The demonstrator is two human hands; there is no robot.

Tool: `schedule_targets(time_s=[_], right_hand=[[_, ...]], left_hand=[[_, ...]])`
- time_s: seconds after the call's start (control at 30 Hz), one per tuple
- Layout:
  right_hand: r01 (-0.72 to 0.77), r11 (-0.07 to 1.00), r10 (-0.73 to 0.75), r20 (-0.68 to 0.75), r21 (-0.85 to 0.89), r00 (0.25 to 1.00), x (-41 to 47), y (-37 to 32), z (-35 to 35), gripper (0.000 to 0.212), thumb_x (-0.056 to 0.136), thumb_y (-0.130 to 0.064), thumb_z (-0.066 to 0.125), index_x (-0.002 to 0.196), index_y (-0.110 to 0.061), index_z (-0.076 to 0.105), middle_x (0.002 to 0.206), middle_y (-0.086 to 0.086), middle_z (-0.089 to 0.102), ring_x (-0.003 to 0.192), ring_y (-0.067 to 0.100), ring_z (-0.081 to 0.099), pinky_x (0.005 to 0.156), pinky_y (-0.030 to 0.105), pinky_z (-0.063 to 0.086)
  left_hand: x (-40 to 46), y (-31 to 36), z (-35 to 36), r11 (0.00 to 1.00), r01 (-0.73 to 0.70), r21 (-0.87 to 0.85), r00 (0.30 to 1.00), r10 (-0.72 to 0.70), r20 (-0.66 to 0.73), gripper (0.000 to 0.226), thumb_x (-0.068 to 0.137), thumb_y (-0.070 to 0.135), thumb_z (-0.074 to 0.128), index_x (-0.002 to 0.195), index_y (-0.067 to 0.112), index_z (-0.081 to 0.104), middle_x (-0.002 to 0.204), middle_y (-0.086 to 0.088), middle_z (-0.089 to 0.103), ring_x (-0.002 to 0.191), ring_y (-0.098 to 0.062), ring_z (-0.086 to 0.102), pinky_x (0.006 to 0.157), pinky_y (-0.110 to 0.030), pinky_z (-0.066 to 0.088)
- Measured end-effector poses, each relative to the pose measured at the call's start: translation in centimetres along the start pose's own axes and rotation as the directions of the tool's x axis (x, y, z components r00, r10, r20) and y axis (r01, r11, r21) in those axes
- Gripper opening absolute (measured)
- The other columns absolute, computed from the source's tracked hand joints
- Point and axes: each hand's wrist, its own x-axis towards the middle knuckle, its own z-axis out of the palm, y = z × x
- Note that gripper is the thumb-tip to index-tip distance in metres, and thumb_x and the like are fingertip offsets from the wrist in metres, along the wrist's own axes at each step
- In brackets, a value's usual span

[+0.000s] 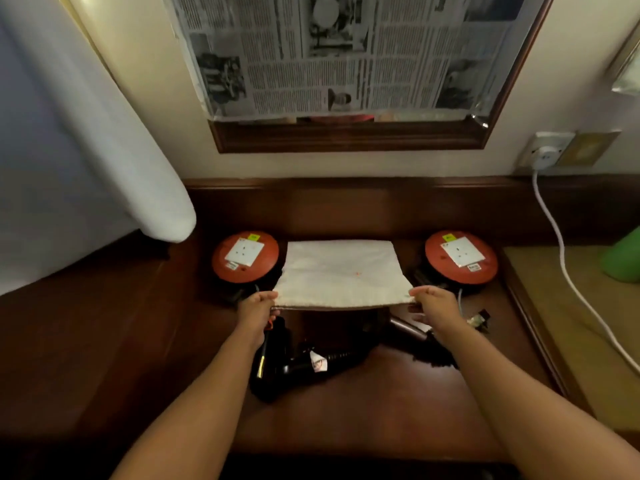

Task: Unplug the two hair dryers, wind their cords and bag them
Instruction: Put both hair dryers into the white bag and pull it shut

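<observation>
A white cloth bag is held flat above the brown desk, between two red round socket reels. My left hand pinches its near left corner and my right hand pinches its near right corner. Below the bag's near edge lies a black hair dryer with a yellow label and a white tag, its dark cord bundled beside it. A second dark hair dryer lies to the right, partly hidden under my right forearm. A small plug lies right of my right hand.
Red socket reels stand at the left and right of the bag. A white plug sits in the wall socket, its white cord running down the right. A green object stands far right. White fabric hangs at left.
</observation>
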Motion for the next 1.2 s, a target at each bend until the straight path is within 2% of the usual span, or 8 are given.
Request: schedule_targets(time_s=[0.1,0.33,0.43,0.53,0.77,0.87,1.07,1.2], right_hand=[[-0.090,0.996,0.090,0.025,0.010,0.996,-0.4,2.3,0.4,0.016,0.092,-0.003,0.051,0.084,-0.010,0.064,0.089,0.013,0.060,0.073,0.023,0.059,0.053,0.025,0.050],[-0.133,0.986,0.134,0.000,-0.104,0.991,-0.8,5.4,1.0,0.018,0.092,-0.012,0.051,0.084,-0.016,0.066,0.099,0.010,0.060,0.096,0.029,0.058,0.078,0.039,0.052],[-0.101,0.984,0.100,-0.010,-0.146,0.995,-1.2,5.3,1.0,0.020,0.092,-0.009,0.049,0.094,-0.013,0.069,0.100,0.010,0.060,0.096,0.027,0.055,0.078,0.037,0.050],[-0.029,0.983,0.024,-0.032,-0.183,0.999,-1.8,5.0,0.9,0.026,0.091,-0.005,0.047,0.100,-0.009,0.071,0.097,0.009,0.060,0.084,0.020,0.053,0.070,0.029,0.044],[0.004,0.987,-0.025,-0.133,-0.158,0.991,-3.3,5.2,-0.5,0.020,0.091,-0.012,0.051,0.087,-0.021,0.067,0.097,0.010,0.066,0.089,0.039,0.063,0.057,0.032,0.049],[-0.030,0.989,0.007,-0.164,-0.144,0.986,-4.0,5.6,-1.7,0.017,0.092,-0.010,0.051,0.092,-0.017,0.066,0.102,0.015,0.064,0.086,0.039,0.064,0.049,0.032,0.053],[-0.023,0.967,-0.028,-0.199,-0.252,0.980,-4.0,5.8,-5.1,0.020,0.092,-0.005,0.048,0.096,-0.008,0.067,0.089,0.008,0.061,0.068,0.018,0.055,0.052,0.021,0.044],[-0.097,0.948,0.034,-0.206,-0.304,0.978,-1.7,6.3,-7.8,0.019,0.091,-0.008,0.049,0.102,-0.005,0.064,0.092,0.013,0.060,0.077,0.026,0.055,0.071,0.036,0.045]], left_hand=[[-0.3,-2.8,0.0,0.991,0.045,0.126,0.999,-0.045,0.001,0.028,0.091,-0.006,0.037,0.095,0.009,0.060,0.062,-0.010,0.053,0.050,-0.015,0.043,0.045,-0.023,0.028],[-0.8,-5.9,-0.7,0.934,0.060,0.353,0.997,-0.070,0.015,0.027,0.091,-0.001,0.041,0.107,0.010,0.059,0.068,-0.010,0.054,0.053,-0.017,0.042,0.048,-0.026,0.031],[-1.1,-5.9,-0.5,0.911,-0.009,0.413,1.000,-0.004,0.030,0.027,0.088,0.000,0.045,0.109,0.009,0.060,0.084,-0.015,0.061,0.058,-0.020,0.049,0.051,-0.025,0.036],[-1.1,-6.1,-0.1,0.824,-0.093,0.559,0.996,0.075,0.055,0.023,0.083,0.008,0.051,0.101,0.019,0.059,0.116,-0.016,0.059,0.088,-0.029,0.060,0.078,-0.033,0.051],[-5.4,-4.9,3.1,0.597,-0.332,0.730,0.937,0.298,0.182,0.032,0.085,0.012,0.054,0.115,0.017,0.066,0.120,-0.008,0.060,0.114,-0.028,0.051,0.095,-0.038,0.044],[-7.3,-5.2,5.4,0.682,-0.373,0.629,0.928,0.259,0.270,0.028,0.089,0.010,0.052,0.113,0.015,0.064,0.120,-0.007,0.057,0.110,-0.026,0.053,0.091,-0.037,0.048],[-9.6,-6.6,10.4,0.833,-0.276,0.479,0.915,0.076,0.396,0.021,0.094,0.013,0.050,0.110,0.018,0.063,0.093,0.003,0.059,0.071,-0.009,0.053,0.053,-0.013,0.038],[-9.9,-8.6,13.9,0.881,-0.144,0.450,0.912,-0.059,0.407,0.021,0.091,0.012,0.055,0.109,0.011,0.065,0.087,-0.005,0.061,0.072,-0.018,0.055,0.066,-0.026,0.044]])
